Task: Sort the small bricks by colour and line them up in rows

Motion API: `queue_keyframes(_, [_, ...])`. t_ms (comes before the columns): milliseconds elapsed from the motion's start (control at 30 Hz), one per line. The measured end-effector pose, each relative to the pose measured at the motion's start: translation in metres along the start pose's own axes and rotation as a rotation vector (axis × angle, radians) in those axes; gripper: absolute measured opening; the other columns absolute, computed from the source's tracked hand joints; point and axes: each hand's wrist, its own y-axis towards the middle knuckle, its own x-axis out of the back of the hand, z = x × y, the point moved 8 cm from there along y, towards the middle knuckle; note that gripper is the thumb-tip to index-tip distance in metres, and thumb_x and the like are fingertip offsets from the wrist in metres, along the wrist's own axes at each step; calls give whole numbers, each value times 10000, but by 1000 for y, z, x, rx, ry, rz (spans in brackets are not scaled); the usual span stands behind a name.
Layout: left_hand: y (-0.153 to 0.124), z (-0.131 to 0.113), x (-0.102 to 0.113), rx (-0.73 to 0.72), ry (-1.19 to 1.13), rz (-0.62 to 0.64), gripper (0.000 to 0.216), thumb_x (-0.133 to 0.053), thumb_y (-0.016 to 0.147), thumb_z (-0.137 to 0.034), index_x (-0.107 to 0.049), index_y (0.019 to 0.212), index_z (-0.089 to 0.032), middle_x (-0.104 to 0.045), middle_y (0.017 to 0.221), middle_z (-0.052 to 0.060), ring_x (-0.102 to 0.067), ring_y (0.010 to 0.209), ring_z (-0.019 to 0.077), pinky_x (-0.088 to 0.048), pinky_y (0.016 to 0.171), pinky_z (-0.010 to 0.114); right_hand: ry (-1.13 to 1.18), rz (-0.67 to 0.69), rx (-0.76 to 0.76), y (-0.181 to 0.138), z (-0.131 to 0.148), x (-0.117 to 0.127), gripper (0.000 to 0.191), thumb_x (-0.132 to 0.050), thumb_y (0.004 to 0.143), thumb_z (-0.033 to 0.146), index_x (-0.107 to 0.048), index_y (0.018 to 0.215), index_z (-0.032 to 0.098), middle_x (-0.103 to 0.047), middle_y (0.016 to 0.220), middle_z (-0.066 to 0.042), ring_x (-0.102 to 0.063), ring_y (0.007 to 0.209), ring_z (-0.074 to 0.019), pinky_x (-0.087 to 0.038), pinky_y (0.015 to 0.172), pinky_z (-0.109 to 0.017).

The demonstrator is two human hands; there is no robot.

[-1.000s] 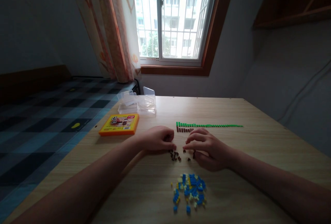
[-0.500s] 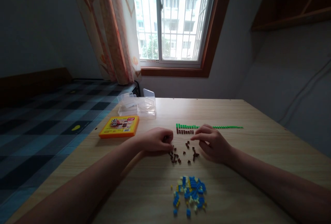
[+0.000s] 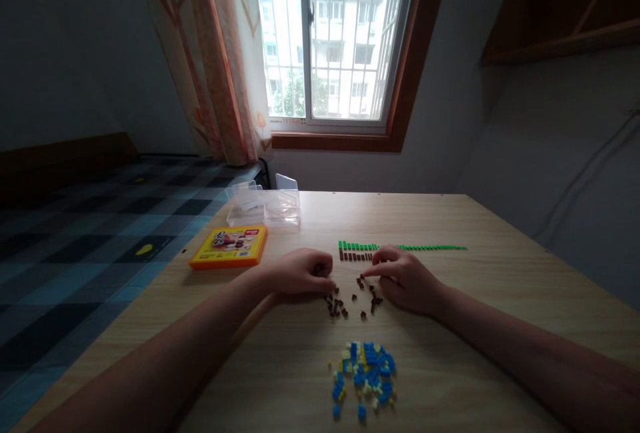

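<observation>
Both my hands rest on a wooden table (image 3: pixel 500 286). My left hand (image 3: pixel 300 273) is curled in a loose fist beside a scatter of tiny dark brown bricks (image 3: pixel 350 300); what its fingers hold is hidden. My right hand (image 3: pixel 407 280) pinches thumb and forefinger together just right of a short row of brown bricks (image 3: pixel 355 257). Behind that row runs a long line of green bricks (image 3: pixel 430 247). A pile of blue, yellow and white bricks (image 3: pixel 365 376) lies nearer to me.
An orange-yellow box (image 3: pixel 229 247) lies at the table's left side, with clear plastic containers (image 3: pixel 264 206) behind it. A bed with a blue checked cover (image 3: pixel 75 246) stands to the left. A window (image 3: pixel 330 40) and curtain (image 3: pixel 220 66) are beyond.
My right hand moved from the loose brown bricks up toward the short brown row, leaving the loose bricks uncovered. My left hand stayed put.
</observation>
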Motion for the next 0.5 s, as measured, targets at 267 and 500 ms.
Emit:
queue_keyframes(267, [-1,2,0,19,3,-8,349,-623,812,-523,-546,768,-185,-527,745,-14,-434,678,138,-296,577,265,-120,45,-20,-4,-6,9,249,-578,715,56,-738,819,215,-664,883,-63,-593,827,-204,-471,754,-338])
queue_keyframes(500, [-1,2,1,19,12,-15,353,-618,811,-529,-551,767,-185,-532,751,-13,-443,687,141,-303,580,263,-251,65,-58,-7,-29,19,158,-596,785,118,-719,773,215,-685,880,-62,-615,807,-194,-463,725,-309])
